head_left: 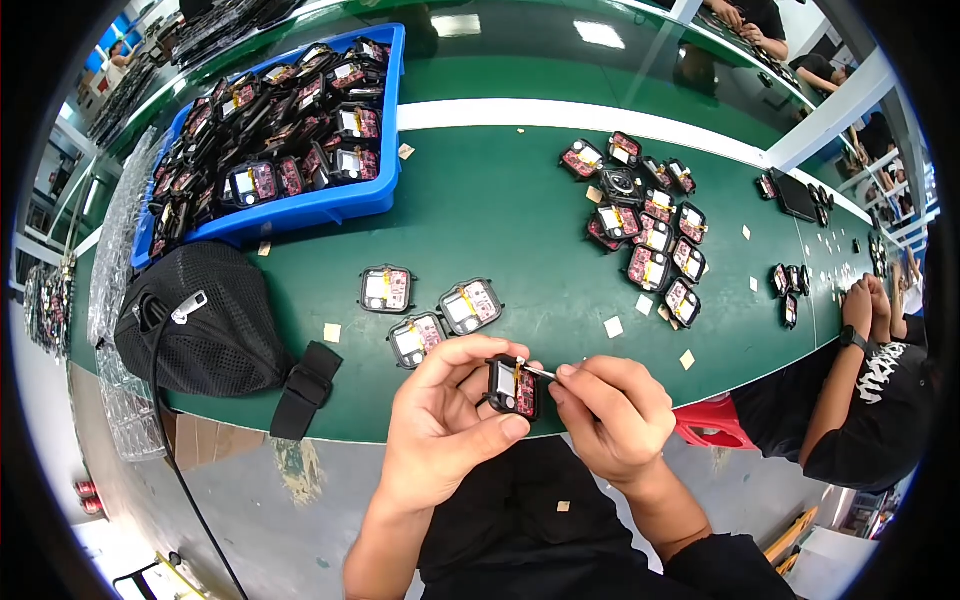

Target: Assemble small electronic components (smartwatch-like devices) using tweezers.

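My left hand [440,420] is closed around the edges of a small black watch case [515,388], held tilted above the table's near edge. Inside the case show a red circuit board, a silver-grey block and a yellow strip. Between the thumb and fingers of my right hand [618,410] is a slim metal tool [540,373], its tip at the top of the case by the yellow strip. Whether it has one prong or two I cannot tell. Just beyond my left hand lie three similar watch cases, one a dark-rimmed case [470,306], with their insides facing up.
A blue bin [393,150] heaped with watch cases stands at the far left. Before it sits a black mesh bag [200,320] with a strap. A cluster of watch cases [650,268] lies right of centre. Small paper squares dot the green table [480,200]. A co-worker [870,390] sits at right.
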A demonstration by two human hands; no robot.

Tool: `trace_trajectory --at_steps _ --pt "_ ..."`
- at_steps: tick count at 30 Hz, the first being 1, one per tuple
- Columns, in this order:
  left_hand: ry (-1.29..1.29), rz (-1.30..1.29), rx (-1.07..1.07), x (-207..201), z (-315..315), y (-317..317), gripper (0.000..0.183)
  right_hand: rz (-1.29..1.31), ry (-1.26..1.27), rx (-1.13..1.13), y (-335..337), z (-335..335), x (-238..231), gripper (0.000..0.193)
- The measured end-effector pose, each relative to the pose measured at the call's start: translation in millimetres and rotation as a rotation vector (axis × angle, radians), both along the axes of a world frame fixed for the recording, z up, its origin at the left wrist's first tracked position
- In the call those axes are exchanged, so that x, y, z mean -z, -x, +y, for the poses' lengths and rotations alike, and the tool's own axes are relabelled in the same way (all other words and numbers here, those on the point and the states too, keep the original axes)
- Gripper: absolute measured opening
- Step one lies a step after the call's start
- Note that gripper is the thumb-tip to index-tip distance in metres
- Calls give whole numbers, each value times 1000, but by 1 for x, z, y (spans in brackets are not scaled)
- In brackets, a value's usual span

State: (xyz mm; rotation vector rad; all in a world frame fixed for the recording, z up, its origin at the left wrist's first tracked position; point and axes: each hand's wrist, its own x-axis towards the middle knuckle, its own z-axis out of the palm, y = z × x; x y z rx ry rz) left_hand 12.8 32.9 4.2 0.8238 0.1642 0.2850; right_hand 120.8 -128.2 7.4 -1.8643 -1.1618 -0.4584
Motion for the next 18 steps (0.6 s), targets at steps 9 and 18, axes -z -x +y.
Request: trace_trajectory --at_steps 9,18 --pt "-9 -26 29 1 -1 0 60 -39 -6 3 -1 1 0 33" --pt "-4 -42 34 3 -1 0 60 -57 -36 28 -1 2 2 29"
